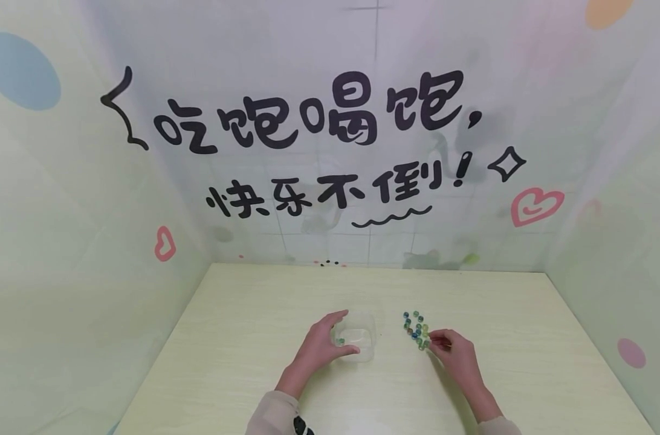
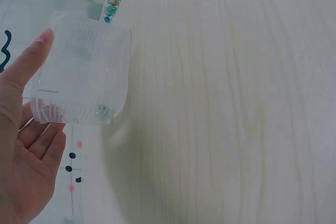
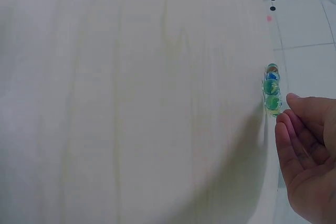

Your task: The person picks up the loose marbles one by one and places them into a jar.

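Observation:
My left hand [image 1: 317, 345] grips a clear plastic container [image 1: 365, 350], thumb on the near side and fingers round the far side. One greenish glass marble [image 2: 103, 112] lies inside it, low in the corner in the left wrist view. To the right, several glass marbles [image 1: 417, 330] in green, blue, amber and yellow lie in a loose cluster on the table. At the right edge of that cluster is my right hand [image 1: 456, 353], its fingertips right beside the marbles [image 3: 271, 87]. Its thumb and fingers are apart and slightly bent, with nothing visible between them.
Both hands work over a pale wood-grain table [image 1: 243, 320]. A printed cloth backdrop [image 1: 308, 54] with dark lettering rises at the table's back edge, and similar cloth walls stand along the left and right sides.

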`<action>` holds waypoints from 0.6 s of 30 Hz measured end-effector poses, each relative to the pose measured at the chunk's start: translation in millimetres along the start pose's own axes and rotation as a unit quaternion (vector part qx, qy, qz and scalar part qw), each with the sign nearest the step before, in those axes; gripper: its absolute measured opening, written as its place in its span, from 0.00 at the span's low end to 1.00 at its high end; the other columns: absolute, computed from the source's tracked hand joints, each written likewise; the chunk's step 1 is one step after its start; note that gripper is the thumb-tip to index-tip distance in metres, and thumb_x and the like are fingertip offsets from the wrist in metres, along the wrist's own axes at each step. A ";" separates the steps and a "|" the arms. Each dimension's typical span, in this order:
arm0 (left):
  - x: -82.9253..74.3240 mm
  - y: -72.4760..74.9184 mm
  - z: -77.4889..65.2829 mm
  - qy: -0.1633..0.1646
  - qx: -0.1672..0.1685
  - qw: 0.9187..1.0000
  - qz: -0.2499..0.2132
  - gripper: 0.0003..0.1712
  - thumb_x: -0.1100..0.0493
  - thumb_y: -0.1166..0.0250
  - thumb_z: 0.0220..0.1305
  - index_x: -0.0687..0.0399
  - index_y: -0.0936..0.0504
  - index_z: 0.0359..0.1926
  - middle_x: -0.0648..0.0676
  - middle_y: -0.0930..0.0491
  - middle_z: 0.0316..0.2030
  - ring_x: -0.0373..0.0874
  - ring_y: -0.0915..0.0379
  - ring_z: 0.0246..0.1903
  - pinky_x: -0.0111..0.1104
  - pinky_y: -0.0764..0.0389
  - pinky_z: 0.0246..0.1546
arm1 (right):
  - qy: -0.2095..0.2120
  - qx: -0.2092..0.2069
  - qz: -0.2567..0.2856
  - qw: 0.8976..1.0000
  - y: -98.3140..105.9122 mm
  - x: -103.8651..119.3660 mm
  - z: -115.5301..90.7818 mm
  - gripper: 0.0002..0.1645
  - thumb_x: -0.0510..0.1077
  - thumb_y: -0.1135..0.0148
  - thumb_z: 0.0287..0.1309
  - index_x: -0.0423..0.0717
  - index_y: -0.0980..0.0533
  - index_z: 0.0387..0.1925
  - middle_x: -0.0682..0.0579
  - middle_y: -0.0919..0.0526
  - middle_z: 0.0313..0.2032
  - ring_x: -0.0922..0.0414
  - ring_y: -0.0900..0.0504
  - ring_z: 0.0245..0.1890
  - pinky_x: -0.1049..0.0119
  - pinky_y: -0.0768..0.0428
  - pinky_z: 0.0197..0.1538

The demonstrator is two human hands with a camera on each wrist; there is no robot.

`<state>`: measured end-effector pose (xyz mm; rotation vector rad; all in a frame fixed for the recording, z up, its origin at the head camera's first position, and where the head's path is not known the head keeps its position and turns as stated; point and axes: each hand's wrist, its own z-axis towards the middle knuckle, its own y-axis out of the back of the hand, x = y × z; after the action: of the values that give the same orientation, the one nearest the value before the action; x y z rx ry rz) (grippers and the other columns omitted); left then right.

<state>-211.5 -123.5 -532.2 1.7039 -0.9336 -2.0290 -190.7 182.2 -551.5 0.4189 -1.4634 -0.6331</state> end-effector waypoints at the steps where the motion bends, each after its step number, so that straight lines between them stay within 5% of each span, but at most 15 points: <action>1: 0.3 -0.3 0.1 -0.001 0.000 1.000 0.001 0.50 0.45 0.21 0.49 0.54 0.31 0.70 0.61 0.26 0.65 0.61 0.27 0.63 0.54 0.22 0.60 | -0.001 0.001 -0.001 1.000 -0.4 -0.7 0.0 0.13 0.28 0.32 0.53 0.33 0.19 0.42 0.40 0.13 0.40 0.51 0.15 0.40 0.70 0.13 0.43; 18: 2.3 -1.6 0.6 -0.003 -0.001 1.000 0.006 0.50 0.45 0.21 0.49 0.53 0.31 0.70 0.61 0.26 0.65 0.61 0.27 0.63 0.53 0.21 0.60 | -0.012 0.003 -0.013 1.000 -4.6 -6.2 1.9 0.15 0.28 0.31 0.52 0.33 0.19 0.43 0.41 0.13 0.39 0.52 0.16 0.40 0.69 0.14 0.42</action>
<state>-212.4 -123.6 -535.0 1.6874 -0.9415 -2.0270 -193.1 182.7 -559.0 0.4358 -1.4850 -0.6566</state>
